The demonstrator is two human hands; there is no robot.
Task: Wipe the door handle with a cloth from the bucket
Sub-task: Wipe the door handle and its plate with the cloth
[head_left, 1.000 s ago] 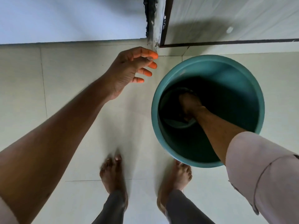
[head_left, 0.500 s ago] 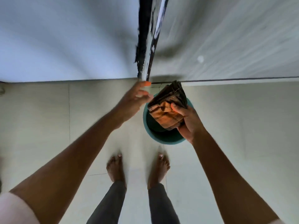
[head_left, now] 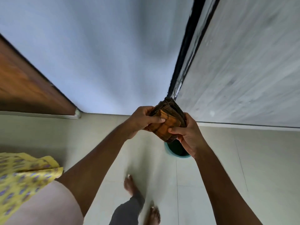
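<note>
A folded orange and dark brown cloth (head_left: 168, 123) is held up in front of me, above the floor. My left hand (head_left: 142, 120) grips its left side with the thumb across the top. My right hand (head_left: 189, 135) grips its right and lower side. Only a sliver of the teal bucket (head_left: 176, 151) shows on the floor, below and behind the cloth and my right hand. No door handle shows in this view.
A pale blue wall (head_left: 97, 54) faces me. A grey door or panel (head_left: 243, 70) with a dark edge stands on the right, a brown wooden door (head_left: 24, 90) on the left. My bare feet (head_left: 132, 187) stand on light floor tiles. Yellow patterned fabric (head_left: 19, 176) lies at lower left.
My right hand lifted the cloth out of the bucket. My left hand came over and took hold of the cloth too. My view rose, and the bucket now looks small and mostly hidden.
</note>
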